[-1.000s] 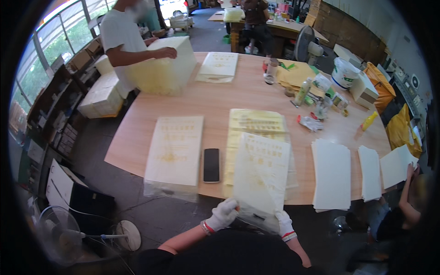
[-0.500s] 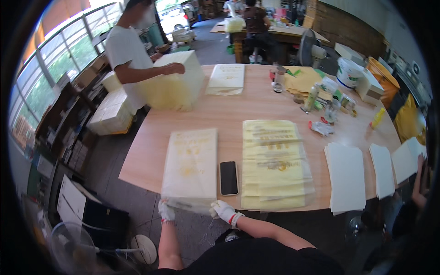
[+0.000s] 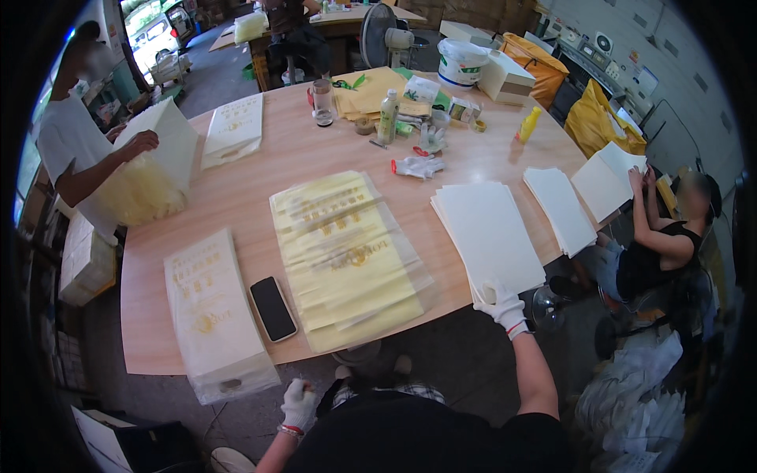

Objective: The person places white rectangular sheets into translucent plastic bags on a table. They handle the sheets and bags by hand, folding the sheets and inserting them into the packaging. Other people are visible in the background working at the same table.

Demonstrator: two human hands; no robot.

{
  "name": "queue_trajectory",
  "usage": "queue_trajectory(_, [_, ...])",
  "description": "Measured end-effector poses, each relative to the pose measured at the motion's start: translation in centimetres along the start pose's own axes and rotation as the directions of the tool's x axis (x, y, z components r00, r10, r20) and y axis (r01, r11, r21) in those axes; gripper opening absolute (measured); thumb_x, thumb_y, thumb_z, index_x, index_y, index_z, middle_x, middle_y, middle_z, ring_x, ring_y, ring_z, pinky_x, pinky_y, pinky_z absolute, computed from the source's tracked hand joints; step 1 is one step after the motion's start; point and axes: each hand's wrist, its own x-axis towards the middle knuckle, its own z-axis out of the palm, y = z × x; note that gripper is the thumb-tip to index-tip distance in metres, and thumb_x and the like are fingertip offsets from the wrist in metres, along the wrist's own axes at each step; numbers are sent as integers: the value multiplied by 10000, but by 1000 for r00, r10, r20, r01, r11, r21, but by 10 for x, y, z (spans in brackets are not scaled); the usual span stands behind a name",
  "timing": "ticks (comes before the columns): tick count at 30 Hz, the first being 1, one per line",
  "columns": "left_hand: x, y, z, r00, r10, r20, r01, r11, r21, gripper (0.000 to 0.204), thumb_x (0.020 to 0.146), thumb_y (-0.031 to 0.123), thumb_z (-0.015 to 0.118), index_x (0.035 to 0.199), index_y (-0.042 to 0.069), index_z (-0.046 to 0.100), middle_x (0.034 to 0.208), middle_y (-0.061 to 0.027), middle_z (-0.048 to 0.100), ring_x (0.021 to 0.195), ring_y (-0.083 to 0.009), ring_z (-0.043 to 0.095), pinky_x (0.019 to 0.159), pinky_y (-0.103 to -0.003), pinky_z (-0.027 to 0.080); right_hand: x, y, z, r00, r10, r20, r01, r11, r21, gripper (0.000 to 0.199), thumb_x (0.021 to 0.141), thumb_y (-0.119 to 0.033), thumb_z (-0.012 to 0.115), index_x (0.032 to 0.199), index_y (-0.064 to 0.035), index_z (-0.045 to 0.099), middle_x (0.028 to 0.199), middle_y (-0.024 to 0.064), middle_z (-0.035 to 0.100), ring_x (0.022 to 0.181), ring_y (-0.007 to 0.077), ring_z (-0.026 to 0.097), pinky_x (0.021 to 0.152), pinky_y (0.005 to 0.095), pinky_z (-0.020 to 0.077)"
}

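white sheets sit in an uneven stack at the table's near edge, right of the yellow bags; likely light, semi-stiff, slick on each other and easy to crease, so best taken by the near end, thumb over, fingers under. right hand touches that end, fingers bent (can't tell if pinching); left hand curled closed off the table, nothing visible in it.

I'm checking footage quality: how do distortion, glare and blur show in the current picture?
In the head view, the near edge of the table bows; same view, daylight around the car looks washed out; same view, the yellow plastic at left looks soft, the right hand clearer.
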Motion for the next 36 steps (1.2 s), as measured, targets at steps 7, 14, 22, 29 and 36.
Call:
queue_trajectory(7, [82, 132, 81, 842, 456, 290, -451, 888, -86, 135, 739, 96, 573, 871, 106, 551, 791, -110, 588, 752, -313, 592, 636, -383, 474, 20, 29, -8, 1000, -18, 19, 7, 883, 469, 816, 657, -482, 725, 1280, -60, 407, 995, 109, 639, 900, 276, 613, 807, 360, 468])
queue_trajectory(14, [89, 220, 187, 552, 206, 808, 657, 491, -573, 208, 893, 209, 482, 1018, 47, 521, 937, -42, 582, 880, -158, 557, 795, -307, 453, -11, -34, -33, 967, -166, -193, 213, 942, 259, 262, 798, -327, 616, 924, -99, 644, 874, 137, 625, 811, 283, 606, 685, 373, 472])
queue_trajectory(22, [97, 203, 123, 565, 224, 794, 155, 917, -369, 557, 808, 206, 530, 1302, 21, 352, 1200, -148, 513, 1112, -236, 485, 948, -354, 369, -94, -35, 20, 990, 138, 30, -78, 354, 932, 342, 867, -354, 531, 1022, -55, 594, 952, 95, 617, 866, 230, 591, 786, 372, 481])
queue_trajectory(29, [36, 213, 150, 718, 429, 547, -611, 766, 201, 634, 697, 276, 582, 1244, 32, 371, 1360, -254, 255, 1229, -397, 318, 961, -452, 348, -87, -151, 67, 920, 390, -42, -119, 379, 918, 467, 849, -272, 585, 1157, 53, 451, 1032, 142, 584, 944, 203, 560, 804, 329, 459])
queue_trajectory(36, [138, 145, 149, 897, 432, 93, -426, 790, 441, 263, 684, 338, 631, 831, 121, 610, 917, -96, 558, 884, -291, 499, 815, -376, 380, -87, -117, 25, 929, 356, -104, -67, 436, 897, 309, 826, -129, 576, 1076, 40, 508, 949, 96, 602, 818, 142, 569, 713, 276, 471])
